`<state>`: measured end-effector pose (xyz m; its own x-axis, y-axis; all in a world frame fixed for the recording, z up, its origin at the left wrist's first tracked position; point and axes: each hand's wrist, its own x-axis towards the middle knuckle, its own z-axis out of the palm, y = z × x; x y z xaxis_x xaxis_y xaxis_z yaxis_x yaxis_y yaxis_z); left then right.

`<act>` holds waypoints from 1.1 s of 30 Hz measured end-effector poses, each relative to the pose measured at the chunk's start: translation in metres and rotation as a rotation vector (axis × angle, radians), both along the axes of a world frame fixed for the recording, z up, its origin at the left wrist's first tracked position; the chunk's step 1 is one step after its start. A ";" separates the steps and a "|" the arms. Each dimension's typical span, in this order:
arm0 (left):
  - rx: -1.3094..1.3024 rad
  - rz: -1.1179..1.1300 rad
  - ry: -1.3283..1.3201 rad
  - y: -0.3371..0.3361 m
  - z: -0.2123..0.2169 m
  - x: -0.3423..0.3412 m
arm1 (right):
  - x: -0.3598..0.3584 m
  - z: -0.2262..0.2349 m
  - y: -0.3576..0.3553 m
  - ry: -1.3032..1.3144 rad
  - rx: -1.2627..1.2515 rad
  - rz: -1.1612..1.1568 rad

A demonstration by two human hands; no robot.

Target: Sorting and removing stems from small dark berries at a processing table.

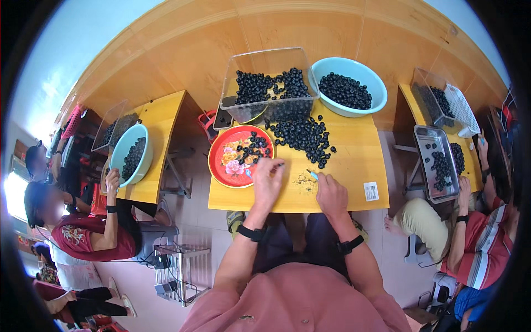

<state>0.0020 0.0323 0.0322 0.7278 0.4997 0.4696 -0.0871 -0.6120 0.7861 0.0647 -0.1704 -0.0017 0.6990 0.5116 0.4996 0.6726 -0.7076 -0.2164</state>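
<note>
On the counter [354, 166] a heap of loose berries [303, 135] lies in the middle. Behind the heap stands a box [268, 83] with berries in it, and to the right of this box stands a bowl [349, 86], also with berries in it. To the left of the heap lies a round tray [239, 156] that holds a few berries on its far side. The left hand [266, 181] rests at the near right rim of the tray. The right hand [331, 195] is just right of it, near the front edge. Between both hands lies a small pile of scraps [303, 180]. A sticker [371, 191] is on the counter, right of the right hand.
</note>
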 end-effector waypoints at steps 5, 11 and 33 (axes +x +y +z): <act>0.257 -0.048 0.172 0.069 0.015 0.025 | 0.002 -0.001 0.001 0.005 0.000 0.002; 0.612 -0.081 0.393 0.094 0.025 0.082 | 0.002 -0.003 0.000 0.017 0.028 0.010; 0.828 -0.278 0.774 0.059 0.015 0.118 | 0.001 -0.001 0.001 0.018 0.066 0.011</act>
<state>0.1204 0.0918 0.0469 0.9989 0.0271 -0.0395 0.0293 -0.9979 0.0574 0.0654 -0.1698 -0.0032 0.7025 0.4858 0.5201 0.6761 -0.6838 -0.2745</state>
